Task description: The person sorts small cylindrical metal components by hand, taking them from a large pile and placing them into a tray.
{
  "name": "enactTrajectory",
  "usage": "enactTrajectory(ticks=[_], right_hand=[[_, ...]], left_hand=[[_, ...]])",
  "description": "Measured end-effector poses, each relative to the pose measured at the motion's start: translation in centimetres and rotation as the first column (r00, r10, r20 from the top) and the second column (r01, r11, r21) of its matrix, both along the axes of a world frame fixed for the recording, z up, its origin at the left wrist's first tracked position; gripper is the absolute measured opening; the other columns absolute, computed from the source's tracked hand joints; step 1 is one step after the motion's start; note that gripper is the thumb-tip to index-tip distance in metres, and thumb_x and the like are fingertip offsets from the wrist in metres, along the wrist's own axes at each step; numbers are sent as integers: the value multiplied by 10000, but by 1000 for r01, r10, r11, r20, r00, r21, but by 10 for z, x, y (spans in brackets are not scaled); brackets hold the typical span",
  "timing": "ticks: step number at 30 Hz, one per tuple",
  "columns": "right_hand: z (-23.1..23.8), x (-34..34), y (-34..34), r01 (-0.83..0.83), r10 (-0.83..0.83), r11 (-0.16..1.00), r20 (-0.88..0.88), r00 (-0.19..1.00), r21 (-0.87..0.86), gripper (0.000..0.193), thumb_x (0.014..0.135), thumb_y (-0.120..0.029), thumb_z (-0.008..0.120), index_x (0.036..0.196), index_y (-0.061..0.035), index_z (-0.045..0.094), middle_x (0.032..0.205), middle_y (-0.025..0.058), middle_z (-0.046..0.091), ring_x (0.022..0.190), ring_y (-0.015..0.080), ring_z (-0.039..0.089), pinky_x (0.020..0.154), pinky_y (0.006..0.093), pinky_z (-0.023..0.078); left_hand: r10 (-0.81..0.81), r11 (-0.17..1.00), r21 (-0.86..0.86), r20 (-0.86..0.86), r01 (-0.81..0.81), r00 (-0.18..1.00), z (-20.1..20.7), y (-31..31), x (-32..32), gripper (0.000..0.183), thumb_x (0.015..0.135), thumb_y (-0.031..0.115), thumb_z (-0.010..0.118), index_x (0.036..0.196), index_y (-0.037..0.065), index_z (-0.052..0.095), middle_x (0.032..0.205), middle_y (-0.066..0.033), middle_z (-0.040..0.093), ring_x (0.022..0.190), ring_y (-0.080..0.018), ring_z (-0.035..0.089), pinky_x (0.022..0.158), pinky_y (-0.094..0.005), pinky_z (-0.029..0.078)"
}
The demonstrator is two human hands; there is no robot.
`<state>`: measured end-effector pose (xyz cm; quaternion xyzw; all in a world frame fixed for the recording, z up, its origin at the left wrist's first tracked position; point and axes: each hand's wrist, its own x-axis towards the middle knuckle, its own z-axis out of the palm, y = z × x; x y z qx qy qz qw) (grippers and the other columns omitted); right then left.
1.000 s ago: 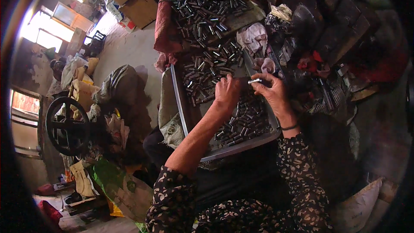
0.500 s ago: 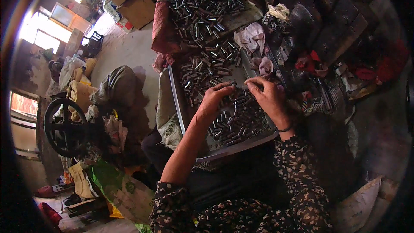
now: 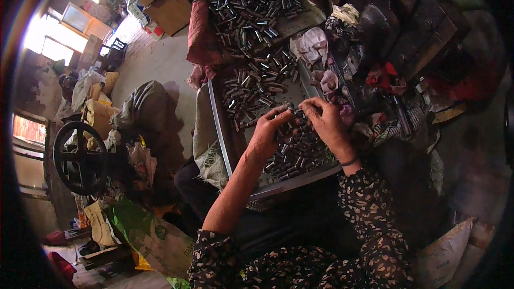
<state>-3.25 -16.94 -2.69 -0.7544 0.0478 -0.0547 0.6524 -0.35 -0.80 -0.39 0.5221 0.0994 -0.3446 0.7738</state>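
Note:
My left hand (image 3: pixel 272 128) is closed in a pinch over a shallow tray (image 3: pixel 294 184), thumb and fingertips on a small dark metal piece (image 3: pixel 291 106). Close beside it, my right hand (image 3: pixel 325 124) is also pinched, its fingertips nearly meeting those of the left. What the right fingers hold, if anything, is too small to make out. Under the hands lie many short metal cylinders (image 3: pixel 295 156), heaped at the tray's near side. More loose metal cylinders (image 3: pixel 256 79) cover its far part, with bare tray bottom showing between the two groups.
Beyond the tray, a large pile of cylinders (image 3: pixel 243 13) rests beside a rolled reddish cloth (image 3: pixel 201 35). Crumpled rags (image 3: pixel 310 46) and dark metal sheets (image 3: pixel 420 40) crowd the right. To the left are a black handwheel (image 3: pixel 80 158), a grey sack (image 3: pixel 142 108) and cardboard boxes (image 3: pixel 166 2).
My right hand has moved slightly left, bringing its fingertips closer to my left hand's. More bare tray bottom shows beside my left hand, between the near and far cylinders.

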Motion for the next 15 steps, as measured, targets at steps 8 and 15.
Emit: enactTrajectory(ticks=[8,15], right_hand=[[5,-4,12,116,-28,960,324,946,-256,131,819,-100,595,894,6,584,785,110,582,691,202,574,619,291,436],[-5,0,8,82,-56,989,192,980,-127,171,834,-168,589,894,-9,595,726,69,593,645,172,569,577,291,435]], left_hand=[[79,995,49,199,-90,977,-16,-3,-10,249,846,149,569,1077,67,524,929,-51,598,853,-130,596,668,-274,495],[72,996,54,77,-76,994,-7,2,-5,296,844,142,562,1116,30,534,864,-37,606,717,-98,569,602,-238,457]])
